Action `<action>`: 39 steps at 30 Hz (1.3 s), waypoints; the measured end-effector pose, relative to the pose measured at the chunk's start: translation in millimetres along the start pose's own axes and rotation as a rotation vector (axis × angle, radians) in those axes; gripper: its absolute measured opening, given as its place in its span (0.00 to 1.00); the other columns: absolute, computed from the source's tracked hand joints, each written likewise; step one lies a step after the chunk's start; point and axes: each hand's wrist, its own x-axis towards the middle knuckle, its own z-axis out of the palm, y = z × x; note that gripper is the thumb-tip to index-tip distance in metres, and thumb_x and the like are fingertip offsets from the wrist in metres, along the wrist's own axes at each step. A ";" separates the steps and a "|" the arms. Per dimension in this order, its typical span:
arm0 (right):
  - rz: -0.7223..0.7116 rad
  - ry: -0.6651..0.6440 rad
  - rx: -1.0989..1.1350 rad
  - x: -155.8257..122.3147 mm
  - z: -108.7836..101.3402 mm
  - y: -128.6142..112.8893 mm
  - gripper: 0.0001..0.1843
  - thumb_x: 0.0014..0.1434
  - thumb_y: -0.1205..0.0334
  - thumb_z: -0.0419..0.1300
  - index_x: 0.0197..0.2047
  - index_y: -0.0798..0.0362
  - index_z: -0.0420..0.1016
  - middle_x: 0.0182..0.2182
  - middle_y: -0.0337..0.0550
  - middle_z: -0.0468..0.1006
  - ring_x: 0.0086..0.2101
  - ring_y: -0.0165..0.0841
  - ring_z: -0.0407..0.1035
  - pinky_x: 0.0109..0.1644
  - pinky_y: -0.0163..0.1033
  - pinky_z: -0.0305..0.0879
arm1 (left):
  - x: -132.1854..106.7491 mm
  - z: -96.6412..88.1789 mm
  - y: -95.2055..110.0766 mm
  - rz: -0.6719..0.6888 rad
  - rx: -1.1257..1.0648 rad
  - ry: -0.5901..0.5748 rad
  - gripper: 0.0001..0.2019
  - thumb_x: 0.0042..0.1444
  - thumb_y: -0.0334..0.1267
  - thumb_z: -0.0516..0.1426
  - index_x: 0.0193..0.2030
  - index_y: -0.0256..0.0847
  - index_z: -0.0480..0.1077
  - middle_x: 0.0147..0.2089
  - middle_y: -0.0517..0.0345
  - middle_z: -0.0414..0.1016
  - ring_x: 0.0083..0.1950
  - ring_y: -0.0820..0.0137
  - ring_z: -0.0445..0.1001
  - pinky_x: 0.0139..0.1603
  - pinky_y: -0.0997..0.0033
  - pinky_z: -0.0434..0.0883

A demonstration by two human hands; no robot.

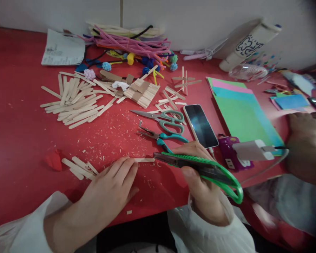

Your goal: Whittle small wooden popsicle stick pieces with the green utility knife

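My right hand [200, 175] is wrapped round a green utility knife [213, 172]. The knife's dark tip meets the right end of a wooden craft stick [144, 160] on the red table. From the left, my left hand [113, 179] holds that stick down, fingers together; its left part is hidden under them. Beside my left wrist lie a few more craft sticks [77, 168] and a crumpled red scrap [54, 160]. Just beyond the knife are teal-handled pliers [162, 137] and grey-green scissors [168, 119]. Small wood shavings [105, 140] are scattered over the table.
Loose craft sticks [76, 98] and a banded bundle [142, 92] lie farther back, below pink pipe cleaners [131, 44]. A phone [201, 125], coloured paper [242, 105] and a white charger [249, 150] with its cable are on the right. Another person's hand [304, 126] rests at the right edge.
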 end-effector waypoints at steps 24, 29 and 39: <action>-0.016 -0.081 -0.237 -29.6 35.0 -16.3 0.12 0.56 0.69 0.56 0.44 0.49 0.68 0.27 0.36 0.79 0.25 0.28 0.74 0.31 0.30 0.73 | -12.8 8.6 7.3 -0.070 -0.049 0.049 0.19 0.58 0.31 0.44 0.50 0.32 0.71 0.56 0.49 0.71 0.55 0.62 0.67 0.51 0.61 0.64; -0.055 -0.079 -0.198 -21.9 38.8 -16.9 0.11 0.55 0.71 0.55 0.42 0.50 0.67 0.24 0.35 0.77 0.23 0.27 0.72 0.28 0.28 0.71 | -8.5 7.2 8.6 -0.127 -0.052 0.053 0.22 0.64 0.35 0.39 0.48 0.36 0.73 0.54 0.55 0.73 0.53 0.66 0.68 0.50 0.64 0.62; -0.079 -0.104 -0.161 -33.8 45.7 -2.7 0.10 0.56 0.69 0.57 0.42 0.52 0.68 0.25 0.38 0.76 0.23 0.27 0.71 0.28 0.29 0.70 | -11.1 9.6 0.9 -0.030 -0.034 0.046 0.21 0.65 0.40 0.40 0.48 0.38 0.72 0.56 0.55 0.71 0.53 0.66 0.68 0.50 0.66 0.61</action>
